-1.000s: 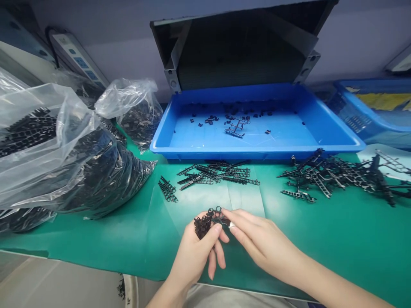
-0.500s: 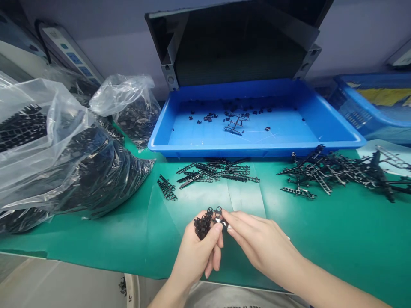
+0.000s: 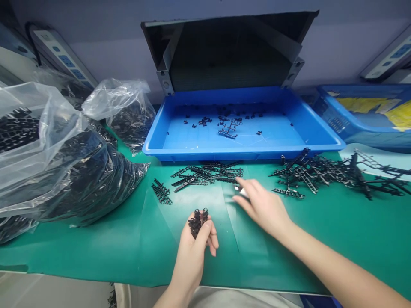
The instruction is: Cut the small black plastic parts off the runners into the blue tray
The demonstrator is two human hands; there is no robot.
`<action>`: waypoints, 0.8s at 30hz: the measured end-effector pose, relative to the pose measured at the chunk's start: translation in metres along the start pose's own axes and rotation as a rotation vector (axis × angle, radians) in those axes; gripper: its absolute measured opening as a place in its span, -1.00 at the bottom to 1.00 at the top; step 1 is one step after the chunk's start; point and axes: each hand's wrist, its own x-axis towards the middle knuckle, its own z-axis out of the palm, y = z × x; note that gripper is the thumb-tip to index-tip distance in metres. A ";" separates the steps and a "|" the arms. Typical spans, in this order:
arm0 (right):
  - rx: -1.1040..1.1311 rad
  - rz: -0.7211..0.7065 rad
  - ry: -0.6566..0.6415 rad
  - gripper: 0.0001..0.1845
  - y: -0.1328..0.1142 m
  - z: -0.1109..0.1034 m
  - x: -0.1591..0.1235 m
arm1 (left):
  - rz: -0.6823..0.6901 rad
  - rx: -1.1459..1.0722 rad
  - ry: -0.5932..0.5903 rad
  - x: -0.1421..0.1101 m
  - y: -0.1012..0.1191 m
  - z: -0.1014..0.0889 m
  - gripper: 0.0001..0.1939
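My left hand (image 3: 195, 244) is closed around a bunch of small black plastic parts (image 3: 195, 224), some with ring-shaped ends sticking up above the fingers. My right hand (image 3: 261, 205) is stretched forward over the table, thumb and forefinger apart at the right end of a pile of flat black plastic strips (image 3: 205, 173). Between its fingers shows a small white object (image 3: 244, 193), blurred and mostly covered by the hand; its kind is unclear. Whether the fingertips touch a strip cannot be made out. A smaller group of strips (image 3: 161, 191) lies to the left.
Behind the strips stands a blue tray (image 3: 244, 155) with scattered black bits and a black frame. A tangled heap of black frames (image 3: 317, 171) is at right, near a blue basket (image 3: 369, 124). Clear bags (image 3: 96, 171) full of black parts fill the left side.
My right hand has moved away from the left, forward and right to the strip pile. My left hand still holds the bunch. The view has shifted slightly.
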 end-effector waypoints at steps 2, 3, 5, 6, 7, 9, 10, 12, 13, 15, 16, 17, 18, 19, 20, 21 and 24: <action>-0.043 0.077 -0.020 -0.62 0.017 -0.002 0.014 | 0.007 0.006 -0.036 0.000 0.000 -0.002 -0.78; -0.047 0.089 -0.031 -0.67 0.024 -0.003 0.019 | 0.001 0.019 -0.059 0.000 0.000 -0.003 -0.78; -0.036 0.081 -0.062 -0.79 0.034 -0.005 0.024 | -0.016 0.064 -0.090 -0.001 0.000 -0.004 -0.77; -0.018 0.062 -0.078 -0.83 0.036 -0.006 0.024 | -0.018 0.090 -0.089 -0.001 0.001 -0.004 -0.77; 0.007 0.033 -0.096 -0.86 0.038 -0.008 0.022 | -0.008 0.116 -0.075 -0.001 0.002 -0.005 -0.77; 0.072 -0.042 -0.130 -0.91 0.038 -0.014 0.017 | 0.063 0.176 -0.001 0.000 0.006 -0.006 -0.78; 0.107 -0.081 -0.145 -0.92 0.037 -0.018 0.014 | 0.119 0.220 0.053 0.002 0.008 -0.007 -0.79; 0.174 -0.155 -0.169 -0.94 0.033 -0.027 0.006 | 0.220 0.330 0.152 0.005 0.015 -0.008 -0.82; 0.222 -0.196 -0.181 -0.93 0.031 -0.032 0.002 | 0.241 0.375 0.171 0.006 0.018 -0.008 -0.83; 0.343 -0.300 -0.212 -0.89 0.024 -0.040 -0.005 | 0.198 0.387 0.093 0.010 0.022 -0.006 -0.82; 0.406 -0.357 -0.229 -0.86 0.020 -0.043 -0.007 | 0.131 0.351 -0.001 0.011 0.023 -0.005 -0.80; 0.461 -0.407 -0.245 -0.84 0.016 -0.044 -0.009 | 0.050 0.296 -0.113 0.012 0.022 -0.002 -0.77; 0.503 -0.445 -0.257 -0.82 0.012 -0.045 -0.011 | -0.030 0.237 -0.225 0.012 0.021 0.001 -0.73; 0.534 -0.468 -0.258 -0.80 0.009 -0.044 -0.013 | -0.099 0.188 -0.316 0.012 0.019 0.004 -0.70; 0.566 -0.474 -0.251 -0.79 0.006 -0.042 -0.014 | -0.150 0.153 -0.369 0.011 0.016 0.006 -0.68; 0.598 -0.454 -0.232 -0.80 0.004 -0.039 -0.015 | -0.179 0.129 -0.384 0.010 0.014 0.009 -0.68; 0.650 -0.258 -0.149 -0.78 -0.001 -0.031 -0.020 | -0.171 0.096 -0.264 0.008 0.009 0.011 -0.70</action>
